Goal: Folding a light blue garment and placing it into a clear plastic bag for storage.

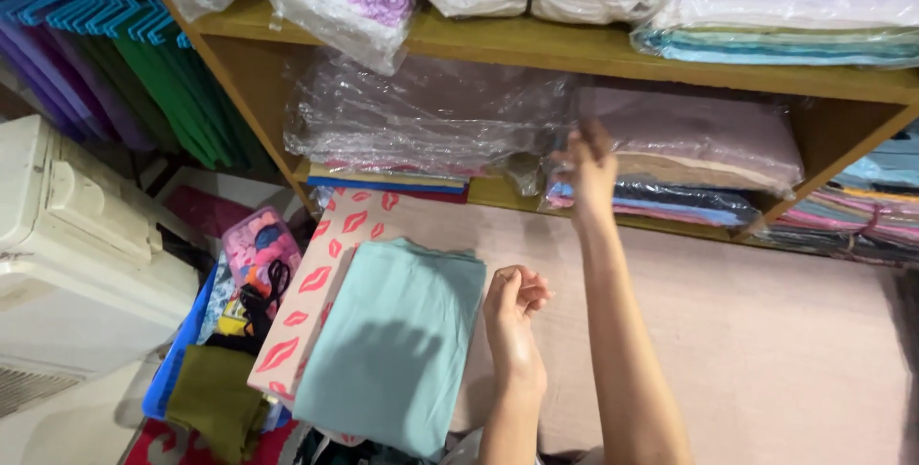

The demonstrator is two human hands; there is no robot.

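Right hand [587,163] seemingly pinches a clear plastic bag [431,115] on the shelf [613,48]; left hand [514,307] hovers loosely curled, empty, beside folded teal cloth [397,350].

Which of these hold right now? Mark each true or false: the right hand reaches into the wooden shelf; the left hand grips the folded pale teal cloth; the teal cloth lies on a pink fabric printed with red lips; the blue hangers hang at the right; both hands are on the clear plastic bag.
1. The right hand reaches to the plastic-wrapped fabric packs in the wooden shelf. True.
2. The left hand grips the folded pale teal cloth. False: it hovers loosely curled beside the cloth, holding nothing.
3. The teal cloth lies on the pink fabric printed with red lips. True.
4. The blue hangers hang at the right. False: they are at the upper left.
5. Both hands are on the clear plastic bag. False: only the right hand is at the shelf.
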